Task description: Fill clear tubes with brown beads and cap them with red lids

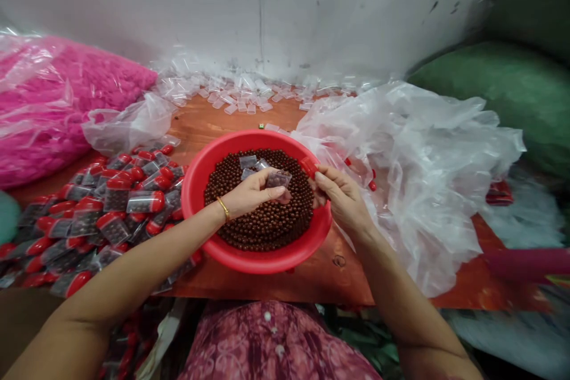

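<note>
Head view: L grip [255, 192] holds clear tube [279, 179], R grip [342, 197] red cap [308, 167], both pt. hidden by fingers.

Dim soft light, glints on pink bag [66, 95], blurred stretched edges, dark top-right corner

Workshop: beads [260, 227], heaped red-capped containers [116, 197]

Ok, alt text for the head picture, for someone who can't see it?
A person's left hand holds a clear container, the right hand a red piece, over a red basin of brown beads. Red-capped containers lie left.
</note>
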`<state>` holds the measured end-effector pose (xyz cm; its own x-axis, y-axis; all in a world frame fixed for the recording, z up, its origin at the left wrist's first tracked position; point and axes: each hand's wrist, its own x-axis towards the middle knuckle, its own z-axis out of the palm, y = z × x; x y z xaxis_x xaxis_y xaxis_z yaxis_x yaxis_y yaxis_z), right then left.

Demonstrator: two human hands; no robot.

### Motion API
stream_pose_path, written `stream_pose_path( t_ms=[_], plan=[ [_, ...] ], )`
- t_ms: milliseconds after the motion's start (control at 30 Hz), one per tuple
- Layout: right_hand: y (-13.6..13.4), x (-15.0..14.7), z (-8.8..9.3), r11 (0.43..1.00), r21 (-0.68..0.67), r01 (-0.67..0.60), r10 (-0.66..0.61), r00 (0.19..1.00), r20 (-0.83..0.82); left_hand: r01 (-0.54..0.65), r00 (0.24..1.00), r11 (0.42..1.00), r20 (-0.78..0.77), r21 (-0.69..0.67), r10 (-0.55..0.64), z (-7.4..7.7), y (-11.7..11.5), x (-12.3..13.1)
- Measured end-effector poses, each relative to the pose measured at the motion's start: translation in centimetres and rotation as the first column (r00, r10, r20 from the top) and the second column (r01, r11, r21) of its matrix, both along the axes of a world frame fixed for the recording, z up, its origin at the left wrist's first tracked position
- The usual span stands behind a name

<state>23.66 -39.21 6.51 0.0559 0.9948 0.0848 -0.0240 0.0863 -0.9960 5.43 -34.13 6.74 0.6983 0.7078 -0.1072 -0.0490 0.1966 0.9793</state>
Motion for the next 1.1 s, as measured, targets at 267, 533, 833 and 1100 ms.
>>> stream_pose_path(
  t_ms=[267,533,833,1100],
  plan=[
    [1.4,-1.1,0.4,0.977,0.145,-0.158,0.124,0.967,0.222,0.121,0.992,0.987,-0.010,-0.109,-0.122,0.5,-0.1,-0.2],
    [1.8,-0.4,1.1,0.910,0.038,-0.414,0.387,0.878,0.283,0.236,0.971,0.969,-0.017,-0.076,-0.238,0.3,-0.4,-0.1],
    [2.5,-0.6,-0.5,0.947,0.048,-0.319,0.305,0.934,0.184,0.183,0.983,0.983,-0.024,-0.017,-0.183,0.4,-0.3,0.0],
    [2.0,-1.0,-1.4,0.982,0.028,-0.186,0.178,0.969,0.171,-0.014,0.992,0.993,-0.119,0.120,0.028,0.2,-0.4,0.2]
  ],
)
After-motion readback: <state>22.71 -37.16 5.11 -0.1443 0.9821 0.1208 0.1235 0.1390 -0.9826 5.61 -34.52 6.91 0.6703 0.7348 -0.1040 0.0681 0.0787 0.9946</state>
